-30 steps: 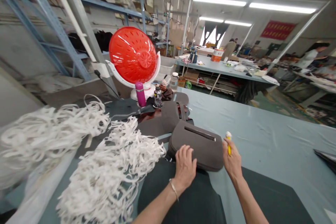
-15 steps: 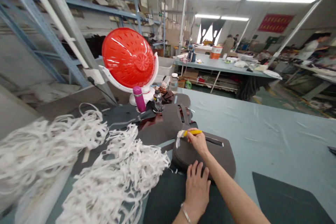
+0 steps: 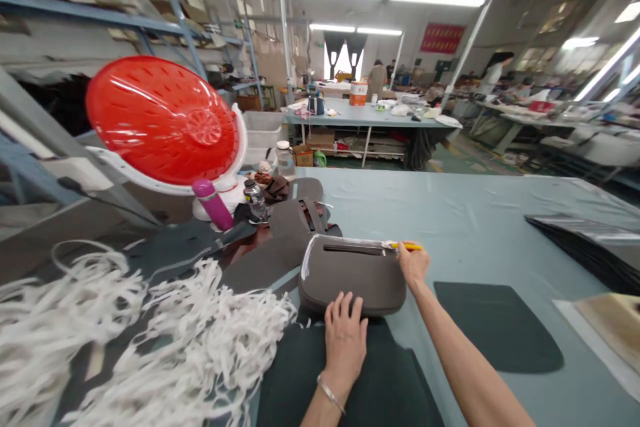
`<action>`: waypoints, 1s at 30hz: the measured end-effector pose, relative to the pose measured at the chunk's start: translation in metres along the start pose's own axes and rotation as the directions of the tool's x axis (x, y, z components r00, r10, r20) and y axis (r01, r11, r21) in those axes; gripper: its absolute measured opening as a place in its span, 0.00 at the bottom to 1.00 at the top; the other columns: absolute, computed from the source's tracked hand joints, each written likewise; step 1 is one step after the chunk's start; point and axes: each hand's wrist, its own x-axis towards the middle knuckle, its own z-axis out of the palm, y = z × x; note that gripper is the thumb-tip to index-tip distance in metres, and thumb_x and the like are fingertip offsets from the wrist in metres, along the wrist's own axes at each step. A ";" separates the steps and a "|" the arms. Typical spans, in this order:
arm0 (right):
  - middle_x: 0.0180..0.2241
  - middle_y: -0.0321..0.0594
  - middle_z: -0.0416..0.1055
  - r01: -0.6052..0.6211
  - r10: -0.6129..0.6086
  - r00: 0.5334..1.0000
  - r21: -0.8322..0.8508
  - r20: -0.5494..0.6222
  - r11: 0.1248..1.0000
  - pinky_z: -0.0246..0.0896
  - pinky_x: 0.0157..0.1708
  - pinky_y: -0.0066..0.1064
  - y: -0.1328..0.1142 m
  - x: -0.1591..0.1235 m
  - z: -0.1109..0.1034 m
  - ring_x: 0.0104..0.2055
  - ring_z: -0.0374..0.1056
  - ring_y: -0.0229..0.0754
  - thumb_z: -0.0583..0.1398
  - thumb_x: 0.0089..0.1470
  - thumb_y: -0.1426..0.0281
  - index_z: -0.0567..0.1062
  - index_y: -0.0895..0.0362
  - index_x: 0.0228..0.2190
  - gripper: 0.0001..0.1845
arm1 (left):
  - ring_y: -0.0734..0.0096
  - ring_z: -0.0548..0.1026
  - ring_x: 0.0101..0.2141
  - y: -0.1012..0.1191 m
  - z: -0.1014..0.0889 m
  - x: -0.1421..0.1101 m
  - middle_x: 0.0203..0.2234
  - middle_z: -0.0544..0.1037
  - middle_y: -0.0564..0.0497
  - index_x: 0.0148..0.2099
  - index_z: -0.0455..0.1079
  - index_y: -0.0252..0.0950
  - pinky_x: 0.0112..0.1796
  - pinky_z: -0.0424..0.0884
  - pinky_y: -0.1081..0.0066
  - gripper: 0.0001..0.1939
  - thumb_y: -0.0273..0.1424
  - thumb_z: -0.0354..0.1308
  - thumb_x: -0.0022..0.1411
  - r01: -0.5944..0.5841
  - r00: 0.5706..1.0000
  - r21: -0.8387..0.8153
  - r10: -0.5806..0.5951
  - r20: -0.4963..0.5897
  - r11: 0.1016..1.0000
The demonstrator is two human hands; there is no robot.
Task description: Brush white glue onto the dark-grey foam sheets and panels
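Note:
A stack of dark grey rounded panels [image 3: 350, 280], with a slot near its far edge, lies in front of me. White glue [image 3: 309, 257] runs along the left corner and far edge of the top panel. My right hand [image 3: 414, 263] grips a yellow-handled brush [image 3: 407, 246], its whitened tip at the far edge toward the right corner. My left hand [image 3: 345, 333], a bangle on its wrist, lies with fingers stretched out on the near edge of the stack. Dark green sheet material [image 3: 345, 380] is under that hand.
White strips [image 3: 200, 340] are heaped at left. A red round heater [image 3: 165, 120], a purple bottle [image 3: 213, 205] and a clear jar [image 3: 285, 159] stand behind. Dark sheets [image 3: 500, 323] and a black stack [image 3: 590, 240] lie at right. People are in the background.
My right hand has moved the brush rightward along the far edge, where a white glue line now shows. My left hand stays on the near edge. The view has swung right.

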 end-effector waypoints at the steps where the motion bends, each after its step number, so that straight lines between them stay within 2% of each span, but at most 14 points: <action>1: 0.18 0.42 0.73 -0.024 0.024 1.000 -0.006 -0.015 1.000 0.60 0.30 0.31 0.008 0.003 -0.014 0.23 0.70 0.44 0.53 0.44 0.59 0.78 0.62 0.31 0.22 | 0.60 0.58 0.57 0.000 -0.001 0.000 0.54 0.66 0.48 0.56 0.62 0.43 0.55 0.57 0.54 0.18 0.33 0.46 0.64 -0.006 1.000 -0.005 0.006 0.006 1.000; 3: 0.18 0.42 0.73 -0.044 0.044 0.999 -0.027 -0.006 0.999 0.60 0.29 0.29 0.018 -0.002 -0.037 0.22 0.69 0.43 0.53 0.44 0.60 0.78 0.61 0.30 0.21 | 0.59 0.58 0.57 0.001 -0.002 0.001 0.53 0.66 0.47 0.55 0.62 0.42 0.55 0.56 0.54 0.18 0.33 0.45 0.64 -0.019 1.000 -0.017 0.019 0.018 1.000; 5: 0.18 0.42 0.73 -0.030 0.030 1.000 -0.088 -0.007 0.996 0.58 0.28 0.29 0.025 -0.019 -0.055 0.22 0.69 0.42 0.53 0.44 0.60 0.77 0.60 0.27 0.19 | 0.59 0.59 0.57 0.003 -0.002 0.000 0.53 0.66 0.46 0.55 0.62 0.42 0.55 0.56 0.54 0.18 0.33 0.45 0.64 -0.025 0.999 -0.028 0.026 0.025 0.999; 9: 0.20 0.40 0.73 0.023 -0.046 0.995 -0.239 -0.088 0.971 0.55 0.28 0.29 0.030 -0.075 -0.085 0.24 0.68 0.43 0.52 0.45 0.61 0.74 0.56 0.21 0.15 | 0.58 0.59 0.57 0.006 -0.004 -0.003 0.53 0.66 0.46 0.55 0.63 0.42 0.55 0.55 0.54 0.18 0.33 0.47 0.63 -0.008 0.999 -0.063 0.010 0.031 0.998; 12: 0.18 0.36 0.70 0.051 -0.074 0.990 -0.185 -0.121 0.981 0.54 0.27 0.28 0.014 -0.118 -0.092 0.22 0.65 0.40 0.54 0.48 0.62 0.72 0.56 0.20 0.13 | 0.61 0.63 0.54 -0.003 -0.013 0.007 0.51 0.69 0.46 0.52 0.65 0.42 0.54 0.57 0.56 0.17 0.36 0.46 0.63 0.019 0.996 -0.174 -0.003 0.094 0.984; 15: 0.21 0.35 0.70 0.177 -0.178 0.984 0.062 0.005 0.982 0.57 0.28 0.26 -0.023 -0.155 -0.068 0.24 0.66 0.37 0.55 0.51 0.63 0.72 0.56 0.24 0.11 | 0.68 0.69 0.48 -0.030 -0.028 0.035 0.47 0.73 0.49 0.50 0.66 0.41 0.51 0.61 0.64 0.18 0.39 0.40 0.65 0.148 0.980 -0.352 -0.088 0.180 0.924; 18: 0.26 0.35 0.72 0.278 -0.364 0.904 0.337 0.223 0.899 0.60 0.32 0.25 -0.060 -0.189 -0.023 0.27 0.68 0.36 0.55 0.52 0.65 0.74 0.56 0.28 0.10 | 0.72 0.70 0.48 -0.065 -0.044 0.063 0.47 0.74 0.49 0.50 0.64 0.39 0.49 0.63 0.70 0.22 0.39 0.34 0.66 0.292 0.953 -0.404 -0.229 0.197 0.867; 20: 0.27 0.36 0.73 0.288 -0.429 0.855 0.420 0.291 0.861 0.61 0.31 0.25 -0.070 -0.204 0.001 0.27 0.68 0.35 0.55 0.53 0.65 0.74 0.56 0.30 0.09 | 0.71 0.71 0.47 -0.083 -0.049 0.074 0.44 0.75 0.48 0.50 0.64 0.38 0.47 0.64 0.69 0.21 0.38 0.34 0.66 0.328 0.941 -0.376 -0.263 0.215 0.867; 22: 0.25 0.35 0.72 0.277 -0.421 0.852 0.414 0.311 0.867 0.62 0.29 0.25 -0.064 -0.207 0.008 0.25 0.67 0.35 0.56 0.53 0.65 0.74 0.56 0.29 0.09 | 0.68 0.72 0.45 -0.095 -0.050 0.078 0.41 0.77 0.48 0.48 0.66 0.38 0.47 0.64 0.68 0.20 0.38 0.36 0.66 0.337 0.934 -0.342 -0.266 0.238 0.877; 23: 0.25 0.35 0.72 0.264 -0.397 0.863 0.390 0.314 0.882 0.61 0.28 0.25 -0.054 -0.204 0.003 0.24 0.67 0.35 0.56 0.53 0.65 0.74 0.56 0.29 0.09 | 0.67 0.72 0.44 -0.098 -0.049 0.077 0.40 0.77 0.48 0.48 0.66 0.39 0.47 0.64 0.67 0.19 0.37 0.37 0.66 0.340 0.931 -0.327 -0.267 0.248 0.882; 25: 0.24 0.35 0.72 0.218 -0.319 0.896 0.319 0.308 0.922 0.61 0.27 0.25 -0.025 -0.190 -0.024 0.24 0.67 0.36 0.57 0.52 0.63 0.74 0.56 0.29 0.10 | 0.66 0.72 0.44 -0.103 -0.046 0.075 0.40 0.77 0.48 0.48 0.66 0.39 0.47 0.63 0.66 0.18 0.37 0.38 0.65 0.339 0.928 -0.301 -0.266 0.260 0.891; 27: 0.24 0.36 0.72 0.157 -0.213 0.946 0.227 0.244 0.961 0.61 0.27 0.25 0.006 -0.167 -0.063 0.24 0.67 0.36 0.58 0.51 0.62 0.74 0.57 0.30 0.11 | 0.66 0.70 0.46 -0.102 -0.043 0.071 0.42 0.76 0.47 0.49 0.66 0.39 0.48 0.61 0.65 0.18 0.36 0.38 0.66 0.332 0.929 -0.286 -0.260 0.263 0.899; 29: 0.22 0.35 0.71 0.083 -0.093 0.992 0.112 0.086 0.990 0.61 0.26 0.25 0.029 -0.143 -0.095 0.23 0.67 0.37 0.59 0.49 0.61 0.75 0.57 0.29 0.12 | 0.64 0.69 0.47 -0.095 -0.040 0.068 0.44 0.74 0.47 0.52 0.65 0.40 0.49 0.60 0.64 0.19 0.37 0.38 0.66 0.286 0.943 -0.231 -0.231 0.239 0.930; 30: 0.21 0.35 0.70 0.052 -0.052 0.999 0.072 0.003 0.996 0.60 0.25 0.25 0.033 -0.133 -0.103 0.22 0.66 0.37 0.60 0.48 0.61 0.75 0.58 0.29 0.13 | 0.63 0.68 0.46 -0.089 -0.038 0.065 0.44 0.72 0.46 0.54 0.63 0.41 0.48 0.61 0.62 0.20 0.38 0.38 0.66 0.248 0.954 -0.175 -0.209 0.214 0.953</action>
